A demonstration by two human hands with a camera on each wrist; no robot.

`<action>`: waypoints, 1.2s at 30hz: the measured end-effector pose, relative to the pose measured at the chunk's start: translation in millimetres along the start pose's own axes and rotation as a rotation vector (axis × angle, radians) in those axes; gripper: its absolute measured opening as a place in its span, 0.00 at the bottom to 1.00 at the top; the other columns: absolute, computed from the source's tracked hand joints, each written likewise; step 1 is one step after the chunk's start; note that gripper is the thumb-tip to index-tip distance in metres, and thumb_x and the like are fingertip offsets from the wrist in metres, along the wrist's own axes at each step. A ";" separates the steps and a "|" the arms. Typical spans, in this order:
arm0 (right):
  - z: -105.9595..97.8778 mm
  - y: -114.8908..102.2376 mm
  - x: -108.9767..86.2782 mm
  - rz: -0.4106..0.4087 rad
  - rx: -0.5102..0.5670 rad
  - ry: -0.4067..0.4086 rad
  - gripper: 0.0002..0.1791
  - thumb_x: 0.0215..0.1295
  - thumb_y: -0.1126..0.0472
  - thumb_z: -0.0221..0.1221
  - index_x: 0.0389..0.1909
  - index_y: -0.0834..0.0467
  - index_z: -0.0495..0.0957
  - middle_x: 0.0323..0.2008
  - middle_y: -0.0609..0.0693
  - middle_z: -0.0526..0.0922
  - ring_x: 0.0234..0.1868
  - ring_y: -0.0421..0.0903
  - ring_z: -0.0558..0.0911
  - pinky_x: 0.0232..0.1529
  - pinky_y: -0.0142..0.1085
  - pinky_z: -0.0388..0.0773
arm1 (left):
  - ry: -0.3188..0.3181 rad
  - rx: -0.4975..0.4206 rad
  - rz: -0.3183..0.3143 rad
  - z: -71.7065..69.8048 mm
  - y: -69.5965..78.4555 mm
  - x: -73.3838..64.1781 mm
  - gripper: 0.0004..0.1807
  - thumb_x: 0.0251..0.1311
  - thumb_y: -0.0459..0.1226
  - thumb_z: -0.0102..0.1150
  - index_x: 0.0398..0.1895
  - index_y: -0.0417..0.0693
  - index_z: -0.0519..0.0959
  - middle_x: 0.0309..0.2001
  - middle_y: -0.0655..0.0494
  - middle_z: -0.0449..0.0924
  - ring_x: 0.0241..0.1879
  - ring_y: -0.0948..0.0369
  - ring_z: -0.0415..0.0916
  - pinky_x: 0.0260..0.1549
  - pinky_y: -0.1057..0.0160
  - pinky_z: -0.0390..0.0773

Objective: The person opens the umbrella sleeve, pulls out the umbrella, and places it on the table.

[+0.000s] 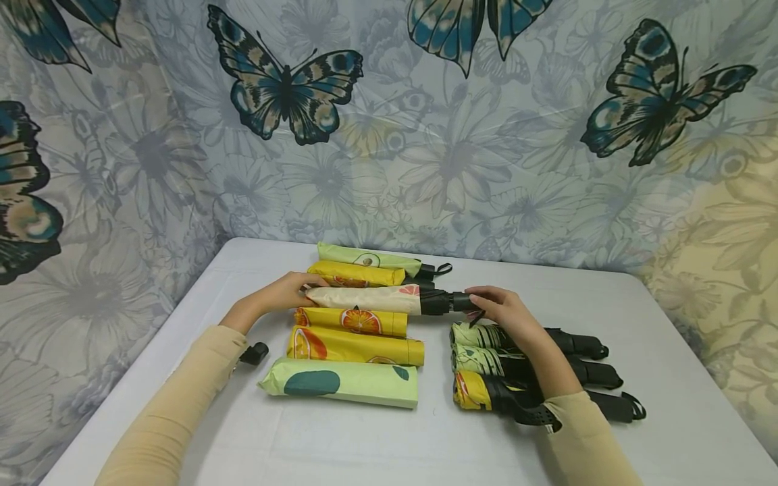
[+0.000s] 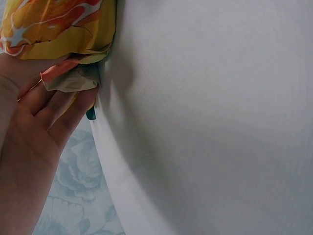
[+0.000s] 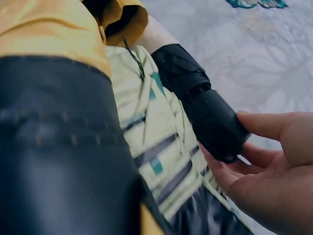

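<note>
A folded umbrella in a cream fruit-print sleeve (image 1: pixel 365 298) lies between both hands, its black handle (image 1: pixel 457 302) pointing right. At the sleeve's left end, my left hand (image 1: pixel 286 291) grips it. The left wrist view shows the fingers at the crumpled cream sleeve end (image 2: pixel 73 80); the thumb is partly hidden. My right hand (image 1: pixel 504 312) holds the handle's tip between thumb and fingers. In the right wrist view, that hand (image 3: pixel 279 166) is around the end of the black handle (image 3: pixel 217 125).
Behind lie a green avocado-print umbrella (image 1: pixel 365 258) and a yellow one (image 1: pixel 358 273). Nearer are two yellow orange-print sleeves (image 1: pixel 358 347) and a pale green sleeve (image 1: pixel 377 383). Three unsleeved folded umbrellas (image 1: pixel 471 390) lie under the right forearm. A patterned cloth (image 1: pixel 389 135) hangs behind the white table (image 1: pixel 340 445).
</note>
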State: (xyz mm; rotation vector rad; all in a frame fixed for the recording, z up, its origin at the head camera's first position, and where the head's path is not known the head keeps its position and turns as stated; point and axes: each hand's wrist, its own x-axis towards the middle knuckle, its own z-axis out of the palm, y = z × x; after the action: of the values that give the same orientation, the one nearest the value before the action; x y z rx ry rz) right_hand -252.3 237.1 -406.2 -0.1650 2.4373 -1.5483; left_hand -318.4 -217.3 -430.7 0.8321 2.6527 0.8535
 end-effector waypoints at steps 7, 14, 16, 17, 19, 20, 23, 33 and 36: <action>-13.8 8.8 -8.3 0.034 0.107 0.074 0.34 0.72 0.45 0.53 0.72 0.61 0.62 0.50 0.47 0.80 0.43 0.34 0.83 0.71 0.55 0.63 | -0.002 -0.005 -0.002 -0.4 0.2 -0.4 0.23 0.58 0.27 0.64 0.58 0.45 0.77 0.58 0.43 0.78 0.57 0.46 0.76 0.55 0.49 0.79; -22.8 15.0 -13.7 0.022 0.170 0.099 0.37 0.71 0.45 0.54 0.72 0.64 0.59 0.49 0.39 0.77 0.43 0.32 0.84 0.57 0.29 0.78 | -0.005 -0.004 -0.005 -0.4 -0.4 -0.7 0.23 0.59 0.28 0.64 0.59 0.46 0.77 0.58 0.44 0.78 0.57 0.46 0.75 0.56 0.48 0.78; -24.1 15.8 -14.8 0.016 0.188 0.100 0.38 0.72 0.46 0.54 0.72 0.66 0.59 0.50 0.41 0.76 0.43 0.33 0.84 0.52 0.23 0.78 | -0.004 -0.006 -0.004 -0.2 -1.3 -0.2 0.23 0.59 0.28 0.64 0.58 0.46 0.77 0.58 0.45 0.78 0.57 0.46 0.75 0.56 0.48 0.78; -24.7 16.1 -15.4 0.014 0.196 0.101 0.38 0.72 0.46 0.54 0.72 0.67 0.58 0.52 0.43 0.75 0.43 0.33 0.84 0.51 0.22 0.78 | -0.004 -0.006 -0.002 0.1 -1.9 0.1 0.23 0.59 0.28 0.64 0.58 0.46 0.77 0.58 0.45 0.78 0.57 0.46 0.75 0.56 0.49 0.78; -25.5 16.3 -16.5 0.016 0.206 0.101 0.38 0.72 0.46 0.54 0.72 0.67 0.58 0.55 0.46 0.73 0.43 0.32 0.84 0.51 0.21 0.77 | -0.003 -0.011 0.001 0.7 -3.0 0.8 0.22 0.59 0.28 0.64 0.58 0.46 0.78 0.57 0.45 0.78 0.57 0.47 0.75 0.56 0.49 0.79; -25.8 16.3 -17.2 0.019 0.213 0.104 0.38 0.71 0.46 0.54 0.72 0.67 0.58 0.57 0.48 0.72 0.44 0.31 0.84 0.51 0.21 0.77 | -0.004 -0.014 0.003 1.0 -3.5 1.1 0.22 0.59 0.28 0.64 0.58 0.45 0.78 0.57 0.45 0.79 0.57 0.47 0.76 0.56 0.50 0.79; -26.7 16.0 -18.9 0.026 0.242 0.114 0.39 0.71 0.46 0.54 0.72 0.68 0.57 0.59 0.50 0.69 0.44 0.31 0.84 0.51 0.20 0.77 | -0.008 -0.029 0.003 2.0 -4.2 2.1 0.22 0.59 0.29 0.64 0.58 0.44 0.78 0.57 0.44 0.78 0.57 0.46 0.76 0.55 0.52 0.80; -37.7 19.3 -24.0 -0.010 0.367 0.163 0.40 0.71 0.49 0.55 0.72 0.71 0.55 0.56 0.46 0.68 0.43 0.32 0.85 0.50 0.21 0.78 | -0.015 -0.045 -0.006 1.5 -3.7 2.5 0.21 0.60 0.29 0.63 0.58 0.42 0.77 0.57 0.43 0.78 0.57 0.46 0.77 0.55 0.53 0.80; -42.6 21.3 -26.3 -0.014 0.392 0.181 0.39 0.71 0.49 0.56 0.72 0.70 0.56 0.52 0.41 0.71 0.42 0.33 0.85 0.49 0.21 0.78 | -0.011 -0.040 0.002 1.0 -2.7 1.6 0.21 0.60 0.29 0.64 0.57 0.42 0.78 0.56 0.43 0.79 0.56 0.46 0.77 0.55 0.53 0.80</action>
State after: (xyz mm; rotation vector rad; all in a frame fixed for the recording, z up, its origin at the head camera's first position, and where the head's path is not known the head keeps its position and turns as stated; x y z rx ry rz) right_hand -237.6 289.5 -404.2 0.0333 2.2001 -2.0889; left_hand -320.5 -217.7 -433.1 0.8272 2.6166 0.8970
